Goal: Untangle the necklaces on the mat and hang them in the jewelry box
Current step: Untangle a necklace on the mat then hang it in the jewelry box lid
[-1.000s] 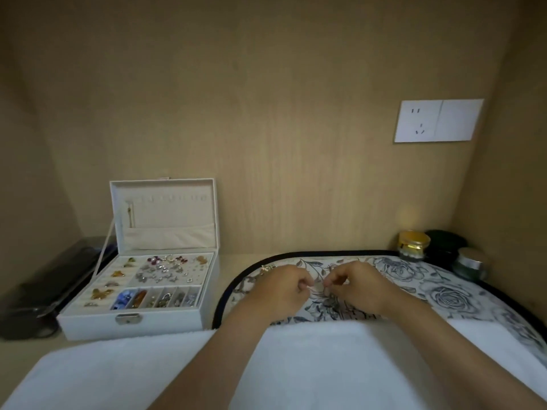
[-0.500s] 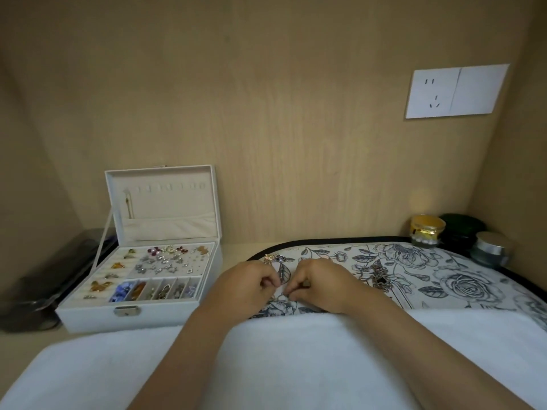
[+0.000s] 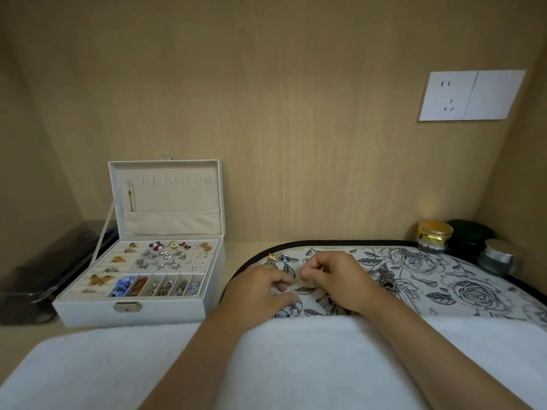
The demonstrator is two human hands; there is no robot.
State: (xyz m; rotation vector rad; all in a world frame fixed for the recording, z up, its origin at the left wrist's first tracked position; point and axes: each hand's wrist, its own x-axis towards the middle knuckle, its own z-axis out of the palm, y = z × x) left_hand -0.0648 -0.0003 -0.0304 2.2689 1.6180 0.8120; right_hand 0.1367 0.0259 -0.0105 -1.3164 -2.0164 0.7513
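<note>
A floral mat [image 3: 444, 279] with a black border lies on the shelf, its near part under a white towel [image 3: 266, 365]. My left hand [image 3: 260, 288] and my right hand [image 3: 334, 276] hover close together over the mat's left part, fingers curled as if pinching a fine necklace chain too thin to make out. A gold and blue pendant [image 3: 276, 257] lies just beyond my left hand. A dark pendant with chain [image 3: 384, 278] lies right of my right hand. The white jewelry box [image 3: 139, 315] stands open at the left. One gold necklace [image 3: 130, 196] hangs in its lid.
Three jars stand at the back right: a gold one [image 3: 433, 235], a dark green one [image 3: 467, 235] and a silver-lidded one [image 3: 500, 257]. A black tray [image 3: 44, 273] lies left of the box. A wall socket [image 3: 470, 94] sits high on the right.
Both hands have shifted left across the mat, closer to the gold and blue pendant, and drawn slightly apart. The dark pendant has come into sight to their right.
</note>
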